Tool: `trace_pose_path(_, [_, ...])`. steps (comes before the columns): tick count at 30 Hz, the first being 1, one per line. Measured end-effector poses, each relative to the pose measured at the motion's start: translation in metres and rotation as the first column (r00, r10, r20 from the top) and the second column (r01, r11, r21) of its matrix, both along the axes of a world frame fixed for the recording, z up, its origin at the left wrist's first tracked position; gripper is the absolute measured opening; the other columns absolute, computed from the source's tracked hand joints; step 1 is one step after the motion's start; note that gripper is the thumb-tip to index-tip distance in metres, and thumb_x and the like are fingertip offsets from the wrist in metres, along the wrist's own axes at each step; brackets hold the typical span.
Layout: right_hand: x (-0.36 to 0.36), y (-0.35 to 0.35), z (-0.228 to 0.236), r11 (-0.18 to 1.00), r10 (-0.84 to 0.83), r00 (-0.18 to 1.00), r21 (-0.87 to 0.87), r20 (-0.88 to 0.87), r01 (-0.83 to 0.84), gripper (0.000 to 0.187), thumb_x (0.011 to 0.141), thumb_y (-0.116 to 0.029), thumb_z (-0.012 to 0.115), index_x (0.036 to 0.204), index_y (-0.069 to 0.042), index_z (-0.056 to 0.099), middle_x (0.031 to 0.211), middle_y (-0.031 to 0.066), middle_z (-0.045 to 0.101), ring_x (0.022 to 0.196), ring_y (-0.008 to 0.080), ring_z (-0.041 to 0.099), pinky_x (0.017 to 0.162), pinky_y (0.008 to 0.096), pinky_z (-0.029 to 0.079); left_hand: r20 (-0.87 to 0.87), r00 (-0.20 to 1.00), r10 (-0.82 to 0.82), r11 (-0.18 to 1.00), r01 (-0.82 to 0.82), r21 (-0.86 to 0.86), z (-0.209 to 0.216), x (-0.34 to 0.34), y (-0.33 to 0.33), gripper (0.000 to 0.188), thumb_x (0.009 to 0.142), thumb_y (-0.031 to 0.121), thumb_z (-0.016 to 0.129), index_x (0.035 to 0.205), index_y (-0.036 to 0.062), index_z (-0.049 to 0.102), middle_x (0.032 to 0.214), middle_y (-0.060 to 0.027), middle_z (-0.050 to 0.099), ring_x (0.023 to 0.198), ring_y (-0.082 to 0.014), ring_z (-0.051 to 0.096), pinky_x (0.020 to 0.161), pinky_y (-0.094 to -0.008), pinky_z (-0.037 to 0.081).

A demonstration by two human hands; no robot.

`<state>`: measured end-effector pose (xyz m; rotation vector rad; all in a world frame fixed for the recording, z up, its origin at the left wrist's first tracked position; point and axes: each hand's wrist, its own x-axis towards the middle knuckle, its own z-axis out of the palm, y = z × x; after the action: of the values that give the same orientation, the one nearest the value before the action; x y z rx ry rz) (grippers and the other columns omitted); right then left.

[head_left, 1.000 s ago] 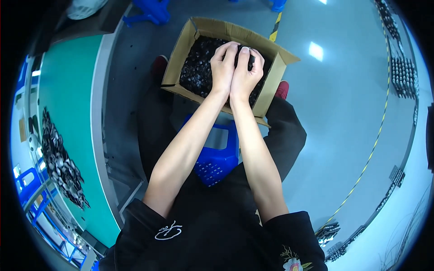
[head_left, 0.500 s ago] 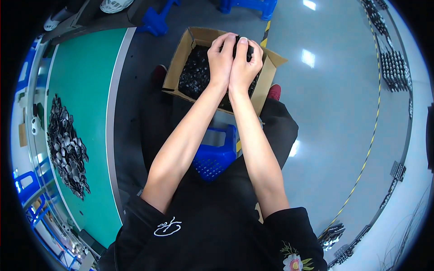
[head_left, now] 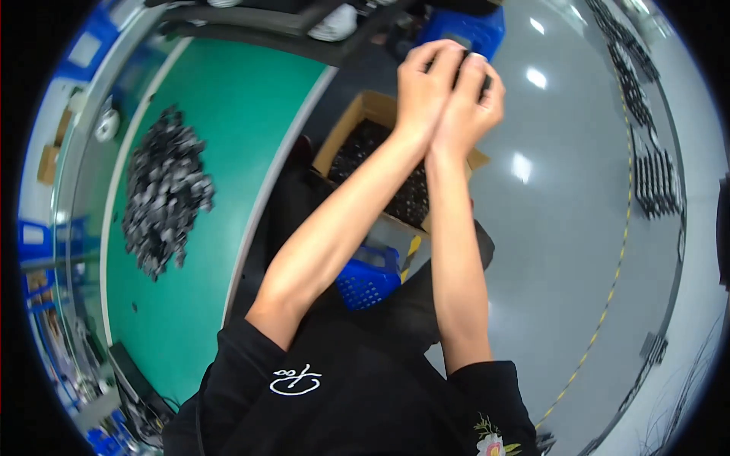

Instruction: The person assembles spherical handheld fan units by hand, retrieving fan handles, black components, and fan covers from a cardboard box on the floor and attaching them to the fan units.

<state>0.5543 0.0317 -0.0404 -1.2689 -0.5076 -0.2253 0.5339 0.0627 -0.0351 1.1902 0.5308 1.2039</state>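
Observation:
My left hand and my right hand are pressed side by side with fingers curled, cupped around small black parts. Dark bits show between the fingers; most of what I hold is hidden. Both hands are raised above the far right side of an open cardboard box. Many small shiny black pieces fill the box between my legs.
On the left, a green-topped table with a pale edge carries a pile of dark flat parts. A blue perforated stool stands below the box, and a blue plastic item beyond my hands. Black racks line the right wall.
My cupped hands have shifted up and to the right against the box, still together around the black parts. The view has turned, bringing the table and its pile further into the picture.

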Motion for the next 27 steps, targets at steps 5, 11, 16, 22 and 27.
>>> trace_pose_path(5, [-0.071,0.016,0.061,0.982,0.173,0.985,0.076,0.002,-0.172,0.026,0.086,-0.026,0.059,0.089,0.0,0.062,0.09,0.0114,0.061,0.08,0.02,0.055,0.074,0.0299,0.044,0.058,0.984,0.169,0.977,-0.175,0.123,0.059,-0.072,0.015,0.022,0.079,0.019,0.06,0.087,-0.0004,0.066,0.091,-0.0131,0.062,0.084,-0.022,0.057,0.076,-0.03,0.045])
trace_pose_path(11, [-0.194,0.07,0.086,0.87,0.481,0.876,0.134,-0.029,-0.474,0.028,0.086,-0.027,0.059,0.087,0.001,0.063,0.088,0.0133,0.061,0.077,0.0204,0.056,0.072,0.0303,0.045,0.036,0.874,0.484,0.859,-0.482,0.17,0.085,-0.205,0.059,0.024,0.08,0.022,0.059,0.088,0.0002,0.067,0.091,-0.0143,0.062,0.084,-0.0231,0.057,0.075,-0.0307,0.046])
trace_pose_path(16, [-0.3,0.098,0.084,0.711,0.703,0.704,0.115,-0.101,-0.694,0.03,0.085,-0.028,0.059,0.085,0.001,0.063,0.09,0.0146,0.059,0.079,0.0215,0.054,0.073,0.0319,0.045,-0.007,0.743,0.67,0.734,-0.66,0.158,0.084,-0.316,0.078,0.028,0.081,0.023,0.058,0.092,-0.0006,0.066,0.093,-0.0154,0.062,0.084,-0.0244,0.058,0.076,-0.0311,0.046])
trace_pose_path(22, [-0.351,0.114,0.064,0.649,0.761,0.643,0.118,-0.09,-0.752,0.031,0.087,-0.029,0.057,0.085,0.002,0.062,0.079,0.0092,0.063,0.071,0.0139,0.054,0.065,0.0259,0.045,-0.035,0.638,0.769,0.637,-0.762,0.111,0.07,-0.365,0.082,0.026,0.081,0.022,0.058,0.091,-0.0006,0.066,0.093,-0.0147,0.063,0.083,-0.0243,0.057,0.075,-0.0308,0.045])
trace_pose_path(27, [-0.356,0.115,0.053,0.644,0.765,0.641,0.029,-0.067,-0.765,0.028,0.088,-0.026,0.056,0.088,0.002,0.061,0.083,0.0092,0.062,0.074,0.0139,0.054,0.069,0.026,0.044,-0.062,0.595,0.801,0.597,-0.787,0.158,0.057,-0.374,0.087,0.023,0.081,0.02,0.057,0.088,0.0002,0.066,0.093,-0.0138,0.063,0.084,-0.0234,0.057,0.074,-0.0307,0.045])
